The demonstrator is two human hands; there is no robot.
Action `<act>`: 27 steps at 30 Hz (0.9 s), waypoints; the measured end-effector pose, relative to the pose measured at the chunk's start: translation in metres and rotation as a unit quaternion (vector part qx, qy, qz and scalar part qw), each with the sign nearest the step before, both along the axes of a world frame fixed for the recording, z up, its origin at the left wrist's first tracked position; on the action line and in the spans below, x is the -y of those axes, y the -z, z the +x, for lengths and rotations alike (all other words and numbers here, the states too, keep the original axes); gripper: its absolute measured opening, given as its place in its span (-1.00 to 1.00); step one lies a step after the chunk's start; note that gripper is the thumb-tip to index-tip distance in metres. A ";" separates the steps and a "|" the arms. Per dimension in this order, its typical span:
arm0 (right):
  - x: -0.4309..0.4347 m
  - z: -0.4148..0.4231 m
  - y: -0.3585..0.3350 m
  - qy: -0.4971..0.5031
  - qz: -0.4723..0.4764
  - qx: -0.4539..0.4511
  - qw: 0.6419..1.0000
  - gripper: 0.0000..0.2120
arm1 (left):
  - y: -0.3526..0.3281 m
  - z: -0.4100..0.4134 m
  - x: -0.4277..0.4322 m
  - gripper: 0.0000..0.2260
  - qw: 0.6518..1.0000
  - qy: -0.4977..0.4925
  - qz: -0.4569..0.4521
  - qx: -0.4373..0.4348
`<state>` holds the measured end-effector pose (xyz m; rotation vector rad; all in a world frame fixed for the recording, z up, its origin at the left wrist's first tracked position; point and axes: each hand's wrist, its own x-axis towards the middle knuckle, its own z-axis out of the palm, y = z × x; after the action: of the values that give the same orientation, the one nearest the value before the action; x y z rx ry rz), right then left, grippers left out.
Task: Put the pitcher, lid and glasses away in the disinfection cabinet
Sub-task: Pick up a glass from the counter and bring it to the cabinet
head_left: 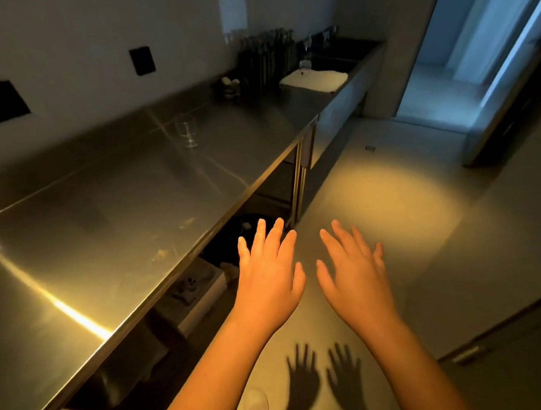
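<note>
The left hand (268, 277) is hovering palm-down with all 5 fingers straight and spread, holding nothing and touching nothing. The right hand (353, 278) is hovering just beside it in the same way, flat, fingers fanned, and likewise carrying nothing. Both are reaching out on bare forearms over the floor (388, 195), just off the front edge of the bench (122, 197). The 2 hands are casting 2 sharp finger-spread shadows (319, 383) on the floor below them, next to the toe of a pale shoe (255, 401).

A clear glass (186, 134) is standing upright on the steel bench, well apart from both hands and toward the wall. Farther along, a second glass (305, 65) is standing at the near edge of a white cloth (313, 78); it is too blurred to tell its kind. A row of dark bottles (264, 57) is standing left of that cloth against the wall. 2 black square plates (142, 60) are sitting on the wall above the bench. Under the bench, near the left hand, a dark round container (246, 231) is showing on the lower level.
</note>
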<state>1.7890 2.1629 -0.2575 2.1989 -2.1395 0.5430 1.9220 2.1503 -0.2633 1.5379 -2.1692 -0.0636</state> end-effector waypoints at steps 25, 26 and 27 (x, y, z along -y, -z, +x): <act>0.323 -0.116 0.006 0.101 -0.059 -0.031 0.993 -0.56 | -0.024 -0.122 0.351 -0.49 0.985 0.139 0.062 0.082; 0.338 -0.130 0.005 0.111 -0.064 -0.037 0.991 -0.55 | -0.026 -0.138 0.365 -0.49 0.986 0.134 0.064 0.073; 0.353 -0.145 0.004 0.120 -0.073 -0.042 0.989 -0.54 | -0.026 -0.155 0.381 -0.49 0.987 0.130 0.068 0.070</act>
<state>1.6435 1.8096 -0.2614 1.8234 -2.2000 0.5613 1.7666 1.7695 -0.2375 1.3558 -2.5149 -0.1981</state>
